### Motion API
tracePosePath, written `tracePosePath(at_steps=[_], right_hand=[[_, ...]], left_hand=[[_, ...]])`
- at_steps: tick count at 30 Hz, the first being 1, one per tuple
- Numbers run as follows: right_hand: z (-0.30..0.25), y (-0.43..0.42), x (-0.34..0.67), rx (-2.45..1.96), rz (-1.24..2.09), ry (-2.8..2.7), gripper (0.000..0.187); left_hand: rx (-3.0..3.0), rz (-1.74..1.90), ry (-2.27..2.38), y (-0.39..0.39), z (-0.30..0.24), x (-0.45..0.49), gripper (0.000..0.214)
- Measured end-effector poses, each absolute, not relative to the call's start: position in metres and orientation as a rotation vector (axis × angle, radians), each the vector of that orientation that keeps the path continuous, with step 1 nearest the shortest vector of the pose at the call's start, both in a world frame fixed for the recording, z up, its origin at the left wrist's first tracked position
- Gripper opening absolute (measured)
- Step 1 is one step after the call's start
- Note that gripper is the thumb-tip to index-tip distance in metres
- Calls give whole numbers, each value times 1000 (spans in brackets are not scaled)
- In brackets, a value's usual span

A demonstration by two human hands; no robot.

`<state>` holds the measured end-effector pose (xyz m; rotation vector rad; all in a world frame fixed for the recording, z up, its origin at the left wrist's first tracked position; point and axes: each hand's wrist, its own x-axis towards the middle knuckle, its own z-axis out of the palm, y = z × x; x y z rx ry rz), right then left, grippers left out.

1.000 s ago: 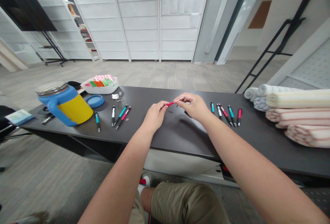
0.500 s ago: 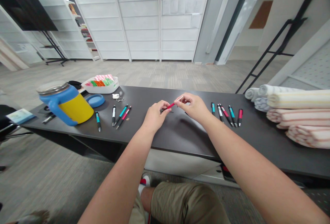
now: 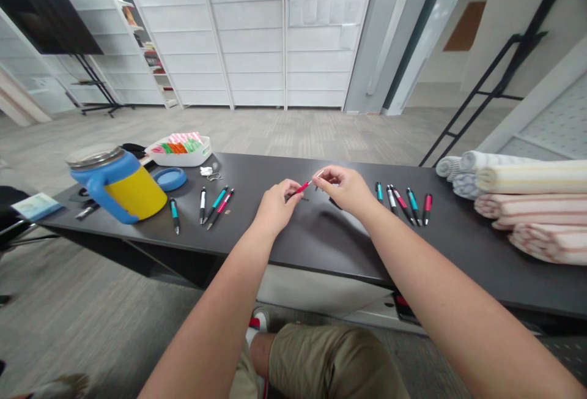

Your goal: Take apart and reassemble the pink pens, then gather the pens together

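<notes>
My left hand (image 3: 277, 202) grips a slim red pen barrel (image 3: 303, 187) by its lower end. My right hand (image 3: 342, 190) pinches a thin pale piece, likely a pen refill (image 3: 317, 174), at the barrel's upper end. The two hands are close together above the dark table (image 3: 321, 246). Small dark pen parts (image 3: 334, 204) lie on the table under my right hand. Several assembled pens (image 3: 215, 205) lie to the left, and several more (image 3: 402, 205) lie in a row to the right.
A blue and yellow insulated mug (image 3: 132, 192) stands at the table's left, near a round blue lid (image 3: 169, 178) and a white basket (image 3: 178, 152) of colourful items. Folded striped towels (image 3: 527, 203) are stacked at the right end. My knee shows below the table.
Both hands stay nearly in place with the same hold. Less of the thin pale piece shows beyond my right fingers, and the view has shifted slightly.
</notes>
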<state>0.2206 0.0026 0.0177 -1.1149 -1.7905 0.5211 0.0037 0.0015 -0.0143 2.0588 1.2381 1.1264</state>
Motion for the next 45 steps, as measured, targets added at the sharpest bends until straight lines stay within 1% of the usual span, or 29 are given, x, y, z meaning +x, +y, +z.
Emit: tracePosePath(at_steps=[6, 9, 18, 24, 27, 30, 34, 36, 39, 42, 45], right_hand=[[16, 3, 221, -1120, 609, -1769, 34], [16, 3, 221, -1112, 620, -1779, 34], [17, 3, 221, -1099, 464, -1813, 28], [16, 2, 220, -1096, 557, -1841, 29], [14, 3, 220, -1149, 568, -1814, 31], [10, 5, 219, -1204, 450, -1863, 33], [2, 9, 216, -1215, 92, -2212, 20], [-2, 10, 212, -1272, -6, -2321, 15], [-4, 10, 205, -1351, -41, -2409, 9], [-1, 7, 202, -1358, -44, -2450, 9], [4, 5, 206, -1334, 83, -2333, 10]], left_hand=[[2046, 1138, 1187, 2, -16, 4, 9], [2073, 1127, 1184, 2, -16, 3, 10], [2029, 1108, 1105, -2, -11, 6, 10], [2038, 1073, 1157, -3, -11, 6, 9], [1987, 1096, 1124, -3, -11, 6, 12], [1867, 1139, 1100, 0, -12, 6, 16], [1759, 1222, 1094, 6, -17, 6, 15], [1755, 1254, 1118, 9, -18, 6, 14], [1822, 1259, 1205, 10, -19, 4, 13], [1930, 1198, 1370, 9, -15, 2, 15], [1997, 1139, 1509, 6, -11, 0, 15]])
